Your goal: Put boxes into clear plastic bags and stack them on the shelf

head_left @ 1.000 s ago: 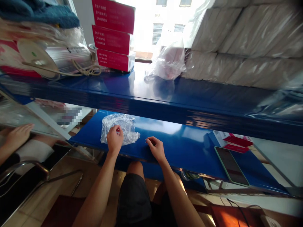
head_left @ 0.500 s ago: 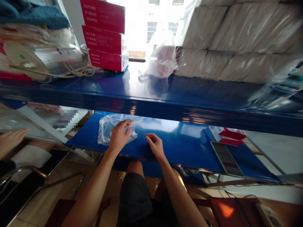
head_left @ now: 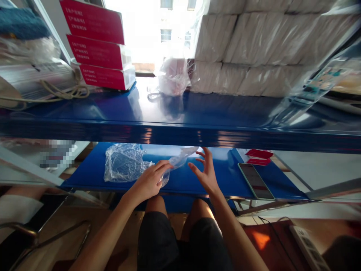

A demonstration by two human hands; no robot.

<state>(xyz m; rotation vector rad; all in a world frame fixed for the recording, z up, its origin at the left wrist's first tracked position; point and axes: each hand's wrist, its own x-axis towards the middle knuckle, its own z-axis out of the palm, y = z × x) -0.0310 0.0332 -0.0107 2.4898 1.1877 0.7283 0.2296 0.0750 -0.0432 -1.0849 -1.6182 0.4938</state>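
Note:
My left hand (head_left: 153, 178) is closed on a clear plastic bag (head_left: 180, 157), which stretches up and to the right over the lower blue shelf (head_left: 180, 184). To the right of it, my right hand (head_left: 205, 169) is open with its fingers spread, close to the bag's far end; I cannot tell whether a fingertip touches it. A crumpled heap of clear plastic (head_left: 122, 163) lies left of my left hand on the same shelf.
A phone (head_left: 256, 181) and small red-and-white boxes (head_left: 258, 156) lie on the right of the lower shelf. Above, the upper blue shelf's edge (head_left: 180, 134) overhangs my hands, bearing red boxes (head_left: 94, 47) and wrapped white packs (head_left: 254, 41). A power strip (head_left: 307, 246) is at lower right.
My left hand has closed on a clear bag, now drawn out from the plastic heap. My right hand has risen and spread its fingers. The view has turned right.

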